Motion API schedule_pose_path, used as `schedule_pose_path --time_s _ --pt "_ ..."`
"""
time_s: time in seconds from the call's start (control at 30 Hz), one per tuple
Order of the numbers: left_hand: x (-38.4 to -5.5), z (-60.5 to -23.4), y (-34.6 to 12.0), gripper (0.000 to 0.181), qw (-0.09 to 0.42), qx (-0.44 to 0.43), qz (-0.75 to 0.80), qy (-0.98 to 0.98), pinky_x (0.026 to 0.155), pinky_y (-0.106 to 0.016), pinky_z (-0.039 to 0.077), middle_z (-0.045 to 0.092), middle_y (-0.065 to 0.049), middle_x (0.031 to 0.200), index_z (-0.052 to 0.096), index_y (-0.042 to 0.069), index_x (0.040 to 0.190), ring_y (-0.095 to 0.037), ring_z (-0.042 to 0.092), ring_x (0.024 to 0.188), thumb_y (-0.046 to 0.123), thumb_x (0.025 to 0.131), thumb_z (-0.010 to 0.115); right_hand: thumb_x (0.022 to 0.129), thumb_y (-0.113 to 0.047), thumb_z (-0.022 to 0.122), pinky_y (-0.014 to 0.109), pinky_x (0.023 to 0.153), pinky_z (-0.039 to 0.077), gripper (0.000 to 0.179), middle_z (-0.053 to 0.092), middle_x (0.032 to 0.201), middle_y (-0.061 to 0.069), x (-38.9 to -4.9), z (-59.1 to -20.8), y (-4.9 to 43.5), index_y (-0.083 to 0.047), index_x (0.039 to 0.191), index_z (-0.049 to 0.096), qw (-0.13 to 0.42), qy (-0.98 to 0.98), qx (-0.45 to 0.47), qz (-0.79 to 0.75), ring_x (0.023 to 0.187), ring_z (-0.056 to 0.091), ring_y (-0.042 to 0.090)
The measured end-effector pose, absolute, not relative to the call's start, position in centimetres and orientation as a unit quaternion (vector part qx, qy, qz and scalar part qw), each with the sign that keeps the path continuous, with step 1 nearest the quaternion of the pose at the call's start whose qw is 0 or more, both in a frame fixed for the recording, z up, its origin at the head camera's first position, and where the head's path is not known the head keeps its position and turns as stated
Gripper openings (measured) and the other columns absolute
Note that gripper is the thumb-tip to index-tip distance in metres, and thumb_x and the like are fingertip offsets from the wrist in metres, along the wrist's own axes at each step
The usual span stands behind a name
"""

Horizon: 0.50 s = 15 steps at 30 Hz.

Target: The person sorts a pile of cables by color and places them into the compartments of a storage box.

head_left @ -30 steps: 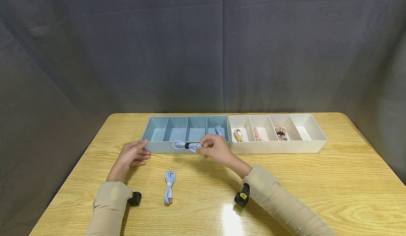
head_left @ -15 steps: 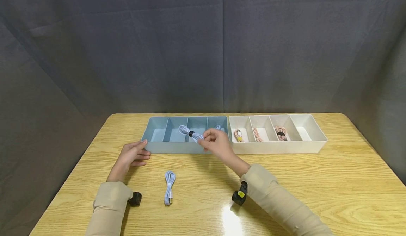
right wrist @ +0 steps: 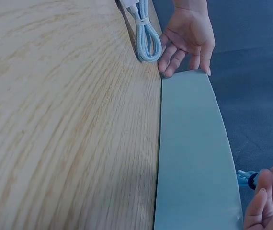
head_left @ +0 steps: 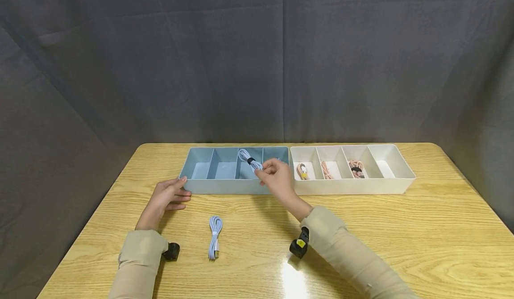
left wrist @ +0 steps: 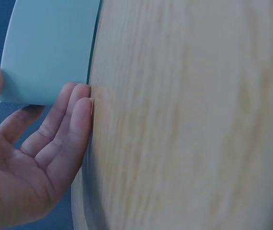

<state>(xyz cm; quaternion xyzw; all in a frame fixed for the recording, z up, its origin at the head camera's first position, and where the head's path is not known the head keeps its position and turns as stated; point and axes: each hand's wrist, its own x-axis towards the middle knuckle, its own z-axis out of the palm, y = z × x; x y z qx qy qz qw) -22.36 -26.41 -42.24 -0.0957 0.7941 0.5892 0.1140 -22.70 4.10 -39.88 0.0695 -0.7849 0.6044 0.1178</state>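
Note:
My right hand (head_left: 277, 177) pinches a coiled blue-and-white cable (head_left: 250, 159), bound with a black strap, over the third compartment of the blue divided box (head_left: 225, 186). The right wrist view also catches this cable (right wrist: 246, 178) at the fingertips, beyond the box wall. At the box's left front corner, my left hand (head_left: 164, 197) touches the end with thumb and extended fingers; the left wrist view shows this hand (left wrist: 40, 158) from the palm side. Another coiled blue cable (head_left: 214, 236), with a white tie and a metal plug, lies on the table in front.
A white divided box (head_left: 353, 186) stands against the blue one's right end, with pink cables (head_left: 356, 168) in several compartments. A blue cable in the blue box's rightmost compartment is mostly hidden by my right hand. A dark curtain (head_left: 257, 67) hangs behind the table (head_left: 401, 236).
My right hand has moved the black-strapped cable up and slightly right, from in front of the blue box to over its third compartment. My left hand has stayed at the corner.

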Motion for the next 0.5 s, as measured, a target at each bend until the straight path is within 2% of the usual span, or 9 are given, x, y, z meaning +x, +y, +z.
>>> schedule_pose_path --time_s 0.2,0.3,0.43,0.5 --pt "-22.4 -42.3 -26.3 0.077 0.108 -0.103 0.594 0.79 0.066 -0.033 0.055 0.065 -0.006 0.086 0.035 -0.003 0.137 -0.015 0.065 0.077 0.052 0.086 0.054 0.076 -0.006 0.071 0.021 0.043 0.036 0.012 0.063 0.06 0.006 -23.0 -40.0 3.9 -0.001 0.078 0.06 0.128 -0.793 0.062 0.592 0.048 0.06 0.014" --pt "-23.0 -43.4 -26.7 0.079 0.105 -0.111 0.596 0.789 0.067 -0.034 0.055 0.066 -0.005 0.085 0.038 0.001 0.136 -0.014 0.065 0.076 0.056 0.083 0.055 0.078 -0.005 0.069 0.02 0.044 0.041 0.011 0.067 0.067 0.01 -23.1 -40.2 3.9 0.002 0.084 0.064 0.132 -0.792 0.065 0.593 0.052 0.063 0.017" --pt "-23.9 -45.0 -27.4 0.085 0.098 -0.113 0.602 0.784 0.066 -0.035 0.055 0.066 -0.003 0.083 0.04 0.003 0.135 -0.014 0.065 0.075 0.062 0.077 0.058 0.08 -0.003 0.065 0.024 0.049 0.051 0.019 0.068 0.079 0.016 -23.1 -40.5 3.9 0.006 0.097 0.066 0.13 -0.789 0.079 0.595 0.056 0.065 0.021" --pt "-23.9 -44.9 -27.4 0.083 0.099 -0.111 0.603 0.784 0.066 -0.035 0.055 0.066 -0.004 0.084 0.04 0.003 0.135 -0.014 0.065 0.075 0.061 0.077 0.058 0.08 -0.001 0.063 0.026 0.051 0.052 0.022 0.068 0.081 0.017 -23.0 -40.5 3.9 0.007 0.1 0.065 0.126 -0.787 0.085 0.598 0.058 0.065 0.022"
